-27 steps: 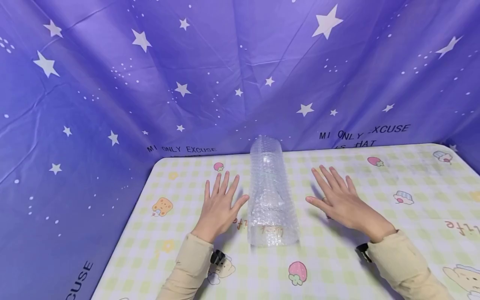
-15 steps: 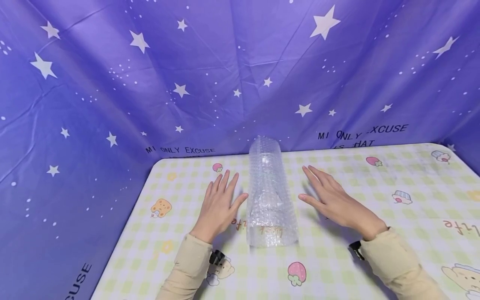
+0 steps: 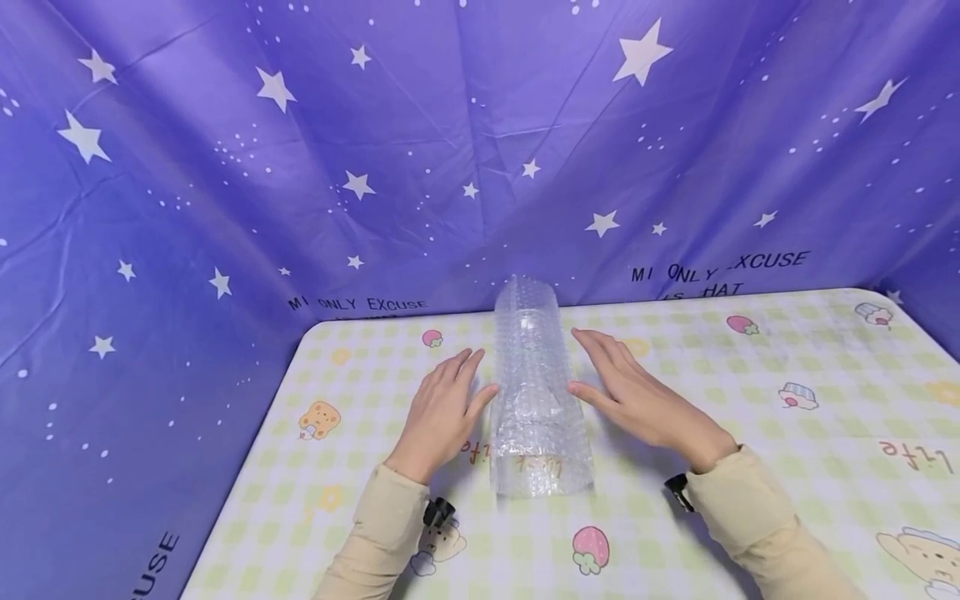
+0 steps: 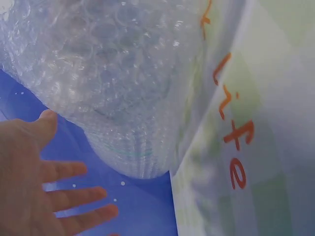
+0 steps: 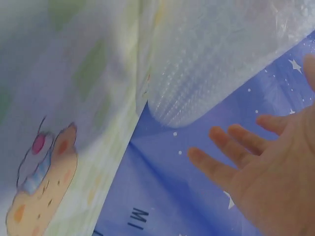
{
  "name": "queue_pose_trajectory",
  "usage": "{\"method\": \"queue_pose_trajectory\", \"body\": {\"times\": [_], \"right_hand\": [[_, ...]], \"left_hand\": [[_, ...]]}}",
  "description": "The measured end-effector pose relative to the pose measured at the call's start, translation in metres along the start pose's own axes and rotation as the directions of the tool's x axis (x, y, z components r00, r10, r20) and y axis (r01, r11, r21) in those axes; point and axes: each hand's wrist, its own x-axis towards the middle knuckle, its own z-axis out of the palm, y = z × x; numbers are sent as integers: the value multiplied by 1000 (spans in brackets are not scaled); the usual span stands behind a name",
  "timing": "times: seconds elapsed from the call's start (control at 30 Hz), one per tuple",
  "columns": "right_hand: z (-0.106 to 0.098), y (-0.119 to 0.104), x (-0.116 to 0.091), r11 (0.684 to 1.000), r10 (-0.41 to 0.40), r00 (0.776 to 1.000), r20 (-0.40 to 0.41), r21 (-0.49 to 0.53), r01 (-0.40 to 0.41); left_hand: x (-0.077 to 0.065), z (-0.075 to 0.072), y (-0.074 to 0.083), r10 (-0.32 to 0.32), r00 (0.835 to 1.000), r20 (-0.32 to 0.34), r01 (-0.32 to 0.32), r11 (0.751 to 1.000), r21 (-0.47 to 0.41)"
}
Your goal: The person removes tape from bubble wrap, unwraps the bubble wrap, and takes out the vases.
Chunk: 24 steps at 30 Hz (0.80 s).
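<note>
Bubble-wrap roll [image 3: 536, 400]: count 1, clear, lying on its side at centre frame of the head view, long axis running from near edge toward the far edge of the table. Something seems wrapped inside; cannot tell what.

Hands: count 2, both with beige sleeves. Left hand [image 3: 442, 412] sits just left of the roll, fingers straight and spread, grasping nothing; thumb tip at the roll's side, contact not certain. In the left wrist view the left hand [image 4: 34, 187] is at lower left, thumb right against the roll [image 4: 113, 83]. Right hand [image 3: 637, 400] sits just right of the roll, fingers extended, relaxed, gripping nothing; thumb close to the wrap. In the right wrist view the right hand [image 5: 266, 167] is at lower right, apart from the roll [image 5: 211, 54].

Table [image 3: 750, 467]: count 1, covered in a checked yellow-green cloth with cartoon prints.

Far: purple curtain [image 3: 300, 150] with white stars, filling the upper frame.
</note>
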Motion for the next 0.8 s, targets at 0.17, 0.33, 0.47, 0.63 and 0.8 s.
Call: {"method": "queue_pose_trajectory", "body": {"times": [0.17, 0.33, 0.47, 0.63, 0.8], "right_hand": [[6, -6, 4, 999, -48, 999, 8, 17, 48], [10, -11, 5, 997, -67, 998, 14, 27, 67], [9, -11, 3, 998, -51, 998, 29, 25, 51], [9, -10, 3, 999, -42, 998, 40, 27, 41], [11, -11, 3, 998, -55, 997, 56, 10, 54]], "left_hand": [[4, -2, 4, 49, 996, -78, -53, 997, -53], [9, -4, 11, 75, 991, -115, -83, 994, -73], [13, -3, 16, 94, 990, -109, -102, 993, -67], [16, -1, 20, 103, 990, -96, -111, 991, -74], [17, 0, 25, 104, 993, -56, -108, 992, -71]]}}
